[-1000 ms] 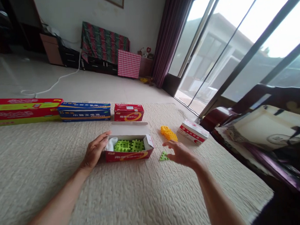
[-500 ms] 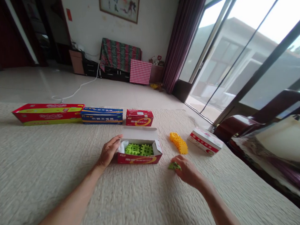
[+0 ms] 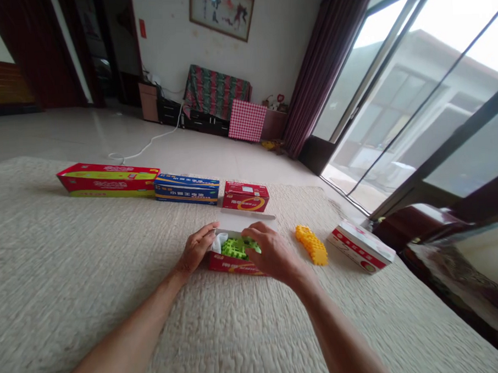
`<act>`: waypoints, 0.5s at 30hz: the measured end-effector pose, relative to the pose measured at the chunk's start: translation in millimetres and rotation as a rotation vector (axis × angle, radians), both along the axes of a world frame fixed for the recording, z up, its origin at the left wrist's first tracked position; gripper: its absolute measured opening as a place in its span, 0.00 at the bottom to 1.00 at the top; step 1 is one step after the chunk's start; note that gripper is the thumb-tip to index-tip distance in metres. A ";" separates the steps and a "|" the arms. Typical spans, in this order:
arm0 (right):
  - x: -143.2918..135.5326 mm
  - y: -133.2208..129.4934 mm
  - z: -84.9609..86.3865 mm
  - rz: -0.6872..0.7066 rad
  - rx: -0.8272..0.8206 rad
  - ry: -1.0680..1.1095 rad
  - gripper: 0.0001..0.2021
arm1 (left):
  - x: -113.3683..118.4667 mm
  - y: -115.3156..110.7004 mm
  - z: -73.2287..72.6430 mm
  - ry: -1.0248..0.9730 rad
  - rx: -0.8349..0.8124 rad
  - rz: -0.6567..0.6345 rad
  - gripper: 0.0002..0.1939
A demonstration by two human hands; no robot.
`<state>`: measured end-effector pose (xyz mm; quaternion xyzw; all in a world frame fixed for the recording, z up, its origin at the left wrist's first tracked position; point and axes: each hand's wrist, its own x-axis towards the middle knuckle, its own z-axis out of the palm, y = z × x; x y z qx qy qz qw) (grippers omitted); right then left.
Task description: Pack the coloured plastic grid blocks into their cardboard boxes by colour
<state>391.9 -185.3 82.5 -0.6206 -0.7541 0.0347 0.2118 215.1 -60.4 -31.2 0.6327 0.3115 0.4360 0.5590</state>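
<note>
My left hand steadies the open box; my right curls over green blocks, pinch hidden

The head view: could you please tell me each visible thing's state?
Front red box, open, lid folded back.
Green plastic blocks, inside it, partly covered.
Yellow plastic blocks, outside, grouped together.
Rear red box, closed.
Blue battery box, closed.
Long red box, closed.
White box, closed.
Purple curtain, gathered aside.

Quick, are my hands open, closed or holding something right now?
Left hand: open, against the open red box's left end.
Right hand: fingers at the green pieces; grip can't be told.
</note>
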 end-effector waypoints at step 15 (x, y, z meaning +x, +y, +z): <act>16.7 -14.1 -17.1 -0.155 0.260 0.150 0.19 | 0.5 0.6 -0.4 -0.008 0.006 -0.014 0.25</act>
